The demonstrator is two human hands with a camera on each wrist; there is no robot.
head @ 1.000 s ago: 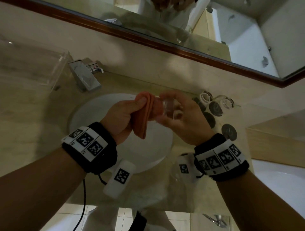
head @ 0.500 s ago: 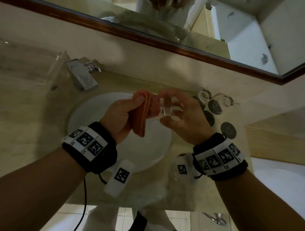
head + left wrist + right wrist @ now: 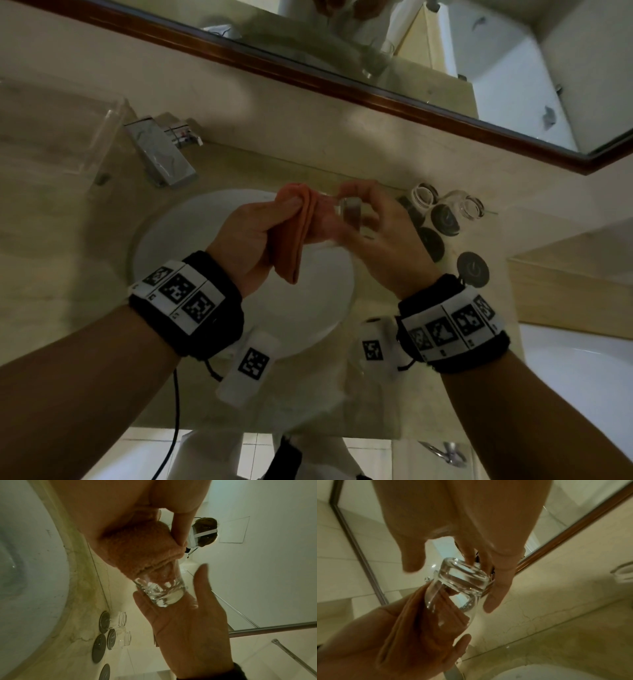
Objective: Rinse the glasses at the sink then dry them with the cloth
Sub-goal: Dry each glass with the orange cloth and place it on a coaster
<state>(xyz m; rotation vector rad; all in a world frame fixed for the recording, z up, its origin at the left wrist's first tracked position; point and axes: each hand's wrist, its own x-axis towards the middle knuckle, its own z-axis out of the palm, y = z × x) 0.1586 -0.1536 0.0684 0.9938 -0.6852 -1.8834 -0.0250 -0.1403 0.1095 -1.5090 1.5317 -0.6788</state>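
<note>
Two hands dry a small glass over a white sink (image 3: 191,246).

Left hand (image 3: 251,236) grips the folded orange cloth (image 3: 301,236), pushed into the shot glass (image 3: 161,588); right hand's (image 3: 380,233) fingers curl around its base.

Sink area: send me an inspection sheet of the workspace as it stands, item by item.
Surface: marble counter around a white sink.
Job's things: orange cloth pushed into the mouth of a glass; two more glasses on the counter.
Clutter: dark round coasters beside those glasses.
Grippers: left hand grips the cloth; right hand holds the glass by its base.
Cables: black cable hanging from the left wristband.
Surroundings: tap, mirror, clear shelf.
</note>
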